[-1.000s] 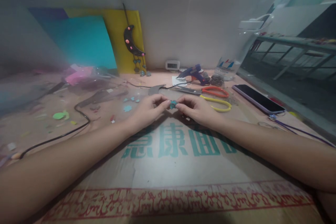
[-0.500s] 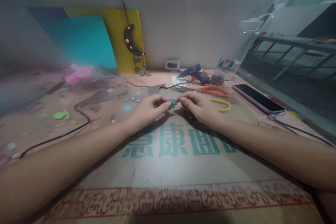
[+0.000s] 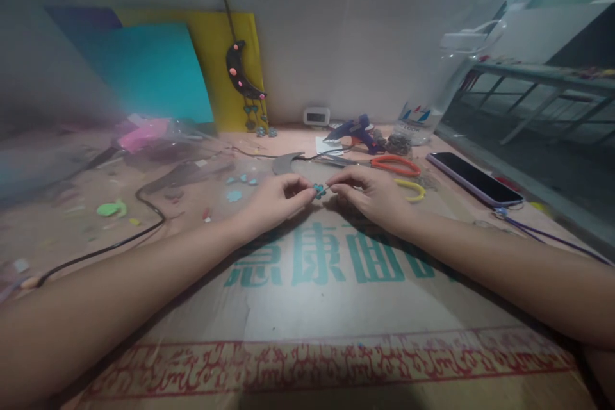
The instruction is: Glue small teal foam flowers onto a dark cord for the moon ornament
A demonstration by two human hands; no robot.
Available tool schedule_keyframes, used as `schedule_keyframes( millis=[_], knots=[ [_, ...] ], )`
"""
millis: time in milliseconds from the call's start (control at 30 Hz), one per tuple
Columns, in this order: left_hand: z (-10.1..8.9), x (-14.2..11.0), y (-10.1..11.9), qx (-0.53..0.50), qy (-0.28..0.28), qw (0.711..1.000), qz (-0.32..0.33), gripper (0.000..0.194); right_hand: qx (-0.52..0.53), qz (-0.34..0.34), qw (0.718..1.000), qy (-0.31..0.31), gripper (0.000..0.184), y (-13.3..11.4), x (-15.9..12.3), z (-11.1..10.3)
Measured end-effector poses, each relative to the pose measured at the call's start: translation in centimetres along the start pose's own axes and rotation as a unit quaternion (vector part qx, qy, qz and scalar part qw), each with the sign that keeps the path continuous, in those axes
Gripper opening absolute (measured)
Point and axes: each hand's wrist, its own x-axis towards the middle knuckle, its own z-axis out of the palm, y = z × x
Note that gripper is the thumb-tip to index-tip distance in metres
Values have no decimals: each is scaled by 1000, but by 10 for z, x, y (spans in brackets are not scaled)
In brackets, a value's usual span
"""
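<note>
Our left hand (image 3: 283,200) pinches a small teal flower piece (image 3: 319,190) between thumb and fingertips, just above the printed board (image 3: 298,320). Our right hand (image 3: 365,195) has thumb and forefinger pinched together close beside the flower; we cannot tell clearly what thin thing, if any, they grip. Beyond our hands lie the orange-handled tool (image 3: 394,165) and the purple glue gun (image 3: 353,131); more pale-blue pieces (image 3: 234,196) sit left of our left hand.
</note>
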Motion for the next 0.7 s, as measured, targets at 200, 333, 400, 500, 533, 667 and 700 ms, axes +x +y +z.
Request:
schedule_keyframes(
  millis=[200, 333, 400, 500, 533, 667, 700],
  knots=[
    [1, 0, -1, -1, -4, 1000, 2, 27, -16, -32, 999, -2, 12, -3, 0, 1],
    [1, 0, 0, 5, -6, 1000, 3, 27, -19, -51, 998, 11, 12, -3, -2, 1],
    [1, 0, 1, 12, -6, 1000, 4, 27, -12, -52, 998, 13, 13, -2, -2, 1],
    [1, 0, 1, 19, -9, 1000, 8, 26, -19, -68, 997, 17, 12, -2, -2, 1],
    [1, 0, 1, 21, -13, 1000, 12, 26, -29, -84, 996, 18, 12, -1, -2, 1],
    [0, -1, -1, 33, -16, 999, 23, 28, -78, -176, 981, 31, 10, 3, -1, 2],
    [0, -1, -1, 36, -17, 999, 25, 28, -87, -197, 976, 39, 10, 4, -1, 2]
  ],
)
